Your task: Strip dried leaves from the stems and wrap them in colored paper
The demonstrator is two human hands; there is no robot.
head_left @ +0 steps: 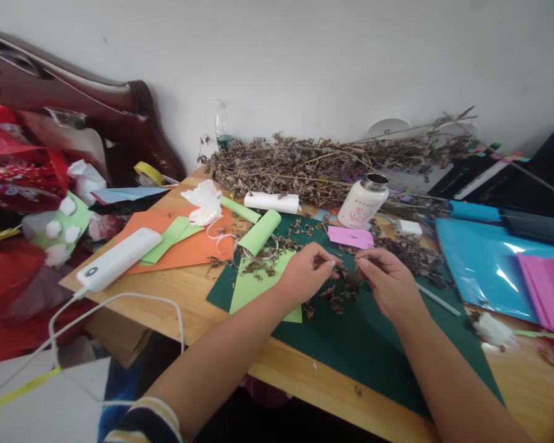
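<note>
Over the dark green cutting mat [373, 344], my left hand [310, 275] is closed, thumb against curled fingers; whatever they hold is too small to make out. My right hand [391, 284] faces it in a pinch, with a brown bit of dried leaf showing at its fingertips. Loose dried leaves [336, 301] lie on the mat between and below both hands. Under my left wrist is a light green paper sheet [253, 292] with crumbs of leaf on it. A pink paper slip [350, 236] lies just beyond my hands, before a white open bottle [363, 202].
A heap of dried stalks [295, 163] lines the wall. Left are a rolled green paper [261, 232], white tissue [205, 202], orange paper [184, 255] and a white power bank [118, 258] with its cable. A blue plastic folder [479, 264] and pink paper [548, 292] lie right.
</note>
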